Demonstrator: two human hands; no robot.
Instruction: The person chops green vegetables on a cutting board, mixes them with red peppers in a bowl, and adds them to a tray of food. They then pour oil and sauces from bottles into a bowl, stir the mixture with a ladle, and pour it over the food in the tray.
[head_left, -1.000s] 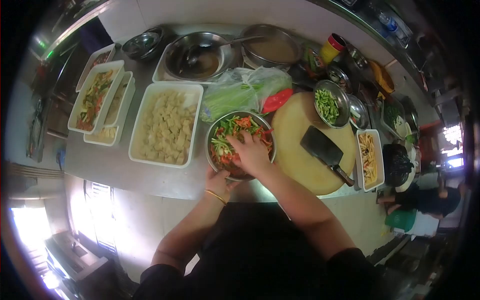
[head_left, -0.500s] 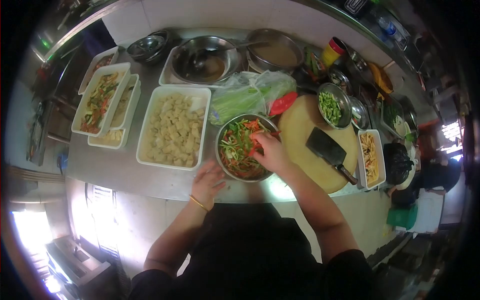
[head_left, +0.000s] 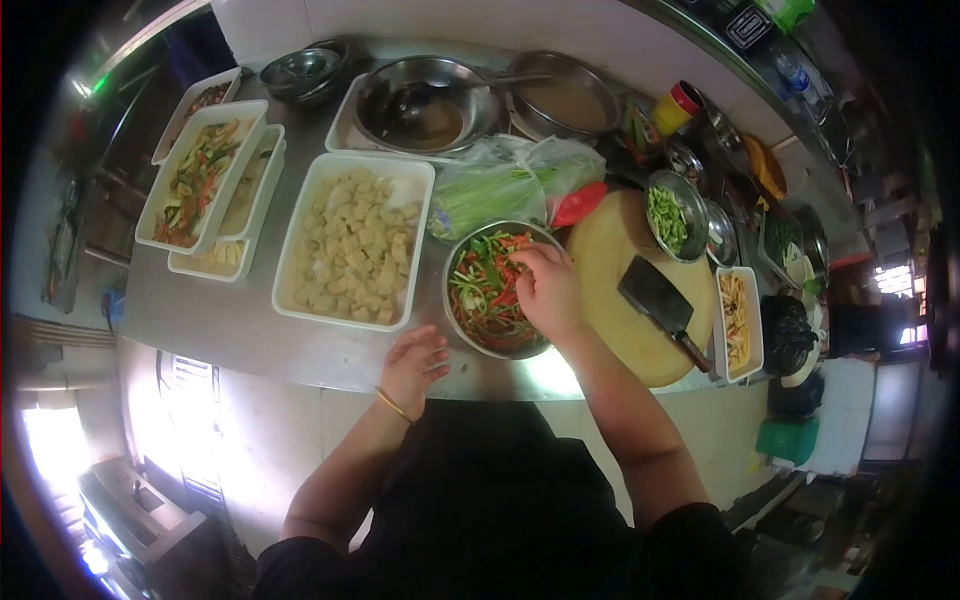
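A steel bowl [head_left: 450, 312] of shredded red and green pepper strips [head_left: 487, 287] stands near the front edge of the counter. My right hand [head_left: 546, 290] reaches over its right side, fingers bent and closed on pepper strips; the fingertips are partly hidden. My left hand [head_left: 415, 362] is to the left of the bowl, over the counter's front edge, holding nothing, with loosely bent fingers apart. A cleaver [head_left: 656, 294] lies on the round cutting board [head_left: 610, 345] just right of my right hand. A white tub [head_left: 282, 277] of pale cubes, apparently tofu, sits left of the bowl.
Behind the bowl lie a plastic bag of green stalks [head_left: 490, 195] and a red pepper [head_left: 578, 205]. A small bowl of chopped greens [head_left: 668, 218] rests at the board's back edge. White containers [head_left: 150, 232] are stacked at left. Large steel bowls [head_left: 415, 75] line the back.
The view has shifted slightly. The red strip that stuck out beside my right fingers no longer shows there, and the hand sits a little more to the bowl's right side. My left hand has barely moved.
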